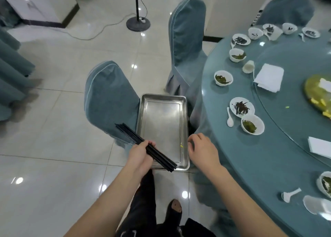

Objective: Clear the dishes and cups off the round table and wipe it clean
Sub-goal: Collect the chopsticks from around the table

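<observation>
Head view. Left hand (141,154) grips a bundle of black chopsticks (143,146), fingers curled round the middle of the bundle; the sticks run diagonally, near ends over the near left corner of a metal tray (182,129), far ends pointing left over a covered chair (109,100). Right hand (202,150) is at the right rim of the tray near its near corner, fingers bent over the edge; whether it actually grips the rim cannot be told. The tray appears to rest on the seat of the covered chair; a small yellow scrap lies near its right edge.

To the right, round tabletop (238,147) with teal cloth and a glass turntable (293,100) in the middle. Along the tabletop edge: white bowl with greens (252,124), touching a small plate with dark scraps (242,107), white spoon (229,117) just beside the plate. Farther along: second bowl with greens (223,78), a third (237,54), a small cup (248,66), more plates and bowls toward the far rim. Folded white napkin (269,77) lies on the turntable, beside a dish of yellow-green leftovers (317,91). Near edge: another spoon (290,194), a plate, a bowl partly cut off by the frame.

A second covered chair (186,39) stands against the tabletop. Lamp stand base (138,24) with cable on the tiled floor.
</observation>
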